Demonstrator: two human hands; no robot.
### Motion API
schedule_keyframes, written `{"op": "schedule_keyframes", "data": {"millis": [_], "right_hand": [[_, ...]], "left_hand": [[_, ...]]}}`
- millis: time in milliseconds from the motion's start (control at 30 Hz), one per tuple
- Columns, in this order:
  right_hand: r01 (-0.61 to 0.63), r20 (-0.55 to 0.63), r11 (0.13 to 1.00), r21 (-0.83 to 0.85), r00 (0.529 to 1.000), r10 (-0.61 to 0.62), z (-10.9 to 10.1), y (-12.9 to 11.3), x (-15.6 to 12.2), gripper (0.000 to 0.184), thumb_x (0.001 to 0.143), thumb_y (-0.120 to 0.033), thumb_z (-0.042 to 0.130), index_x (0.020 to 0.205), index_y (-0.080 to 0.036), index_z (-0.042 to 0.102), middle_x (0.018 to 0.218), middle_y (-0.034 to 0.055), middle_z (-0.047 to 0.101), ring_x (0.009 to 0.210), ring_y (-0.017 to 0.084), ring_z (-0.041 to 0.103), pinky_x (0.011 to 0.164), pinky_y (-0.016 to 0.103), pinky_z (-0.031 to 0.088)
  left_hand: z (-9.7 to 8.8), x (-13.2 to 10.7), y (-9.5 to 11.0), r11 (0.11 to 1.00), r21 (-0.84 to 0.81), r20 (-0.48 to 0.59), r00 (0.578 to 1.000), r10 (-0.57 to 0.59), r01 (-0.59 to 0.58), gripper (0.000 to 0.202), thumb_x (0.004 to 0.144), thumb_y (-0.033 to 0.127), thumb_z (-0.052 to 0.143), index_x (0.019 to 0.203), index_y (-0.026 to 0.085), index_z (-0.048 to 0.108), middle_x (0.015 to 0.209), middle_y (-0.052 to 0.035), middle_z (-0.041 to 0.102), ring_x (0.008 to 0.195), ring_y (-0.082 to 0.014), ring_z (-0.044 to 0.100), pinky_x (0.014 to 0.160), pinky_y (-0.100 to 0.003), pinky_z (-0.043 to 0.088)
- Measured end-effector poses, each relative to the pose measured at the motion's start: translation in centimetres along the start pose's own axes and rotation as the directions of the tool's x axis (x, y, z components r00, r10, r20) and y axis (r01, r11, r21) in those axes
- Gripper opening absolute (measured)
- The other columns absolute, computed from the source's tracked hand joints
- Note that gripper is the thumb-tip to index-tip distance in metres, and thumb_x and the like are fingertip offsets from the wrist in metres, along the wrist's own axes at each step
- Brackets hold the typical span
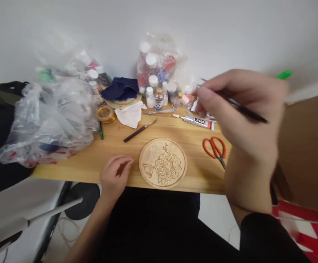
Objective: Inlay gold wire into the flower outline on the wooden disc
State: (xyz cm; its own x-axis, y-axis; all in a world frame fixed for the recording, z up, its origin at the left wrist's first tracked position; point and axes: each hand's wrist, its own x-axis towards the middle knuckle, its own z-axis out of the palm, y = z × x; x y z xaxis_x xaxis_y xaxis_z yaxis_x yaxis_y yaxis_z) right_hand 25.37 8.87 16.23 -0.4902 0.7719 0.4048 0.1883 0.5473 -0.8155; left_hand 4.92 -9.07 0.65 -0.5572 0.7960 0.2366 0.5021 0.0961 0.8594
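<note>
A round wooden disc (162, 163) with a carved flower outlined in gold lies at the front edge of the wooden table (93, 160). My left hand (115, 174) rests on the table just left of the disc, fingers curled loosely with nothing seen in them. My right hand (243, 120) is raised close to the camera, right of the disc, and pinches a thin dark tool (246, 111) between thumb and fingers. Motion blurs that hand.
Red-handled scissors (215, 149) lie right of the disc. Behind it lie a B-7000 glue tube (199, 121), a dark-handled tool (139, 130), a white tissue (130, 115), small bottles (159, 96) and a gold wire spool (105, 113). Plastic bags (49, 117) fill the left. A cardboard box (307, 146) stands right.
</note>
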Motion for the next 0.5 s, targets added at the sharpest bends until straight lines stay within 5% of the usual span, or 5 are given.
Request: {"op": "schedule_keyframes", "data": {"millis": [67,233,333,500], "right_hand": [[0.032,0.138,0.979,0.201,0.989,-0.061,2.1,2.7,1.4,0.021,0.088,-0.039,0.066,0.076,-0.022,0.067,0.066,-0.0039,0.062,0.060,0.008,0.058,0.058,0.024,0.046],[-0.416,0.571,0.669,0.616,0.821,-0.016,8.1,10.4,2.9,0.031,0.081,-0.048,0.068,0.072,-0.018,0.065,0.050,-0.0041,0.059,0.042,0.007,0.050,0.040,0.020,0.036],[-0.566,0.646,0.530,0.632,0.762,0.043,10.4,13.7,2.5,0.028,0.085,-0.040,0.064,0.071,-0.016,0.062,0.046,-0.0035,0.056,0.040,0.007,0.048,0.037,0.018,0.036],[-0.609,0.682,0.426,0.669,0.731,-0.027,11.2,16.1,2.1,0.025,0.091,-0.028,0.059,0.073,-0.011,0.061,0.047,-0.0026,0.056,0.040,0.007,0.050,0.036,0.015,0.038]], "left_hand": [[0.1,-0.1,-0.4,0.992,0.114,0.035,0.998,0.047,-0.051,0.012,0.084,0.030,0.063,0.076,0.022,0.066,0.084,-0.0040,0.069,0.084,-0.0204,0.062,0.085,-0.036,0.049],[0.3,-0.1,-0.7,0.936,0.292,0.104,0.979,0.174,-0.197,0.016,0.091,0.029,0.054,0.080,0.022,0.063,0.084,-0.0050,0.069,0.083,-0.0193,0.064,0.081,-0.033,0.050],[0.3,-0.1,-1.1,0.888,0.343,0.133,0.951,0.278,-0.307,0.013,0.093,0.024,0.054,0.085,0.021,0.063,0.085,-0.0043,0.069,0.083,-0.0174,0.064,0.079,-0.031,0.050],[0.4,0.2,-1.5,0.790,0.371,0.176,0.872,0.456,-0.488,0.007,0.091,0.014,0.058,0.086,0.018,0.062,0.083,-0.0026,0.067,0.079,-0.0147,0.063,0.075,-0.028,0.050]]}}
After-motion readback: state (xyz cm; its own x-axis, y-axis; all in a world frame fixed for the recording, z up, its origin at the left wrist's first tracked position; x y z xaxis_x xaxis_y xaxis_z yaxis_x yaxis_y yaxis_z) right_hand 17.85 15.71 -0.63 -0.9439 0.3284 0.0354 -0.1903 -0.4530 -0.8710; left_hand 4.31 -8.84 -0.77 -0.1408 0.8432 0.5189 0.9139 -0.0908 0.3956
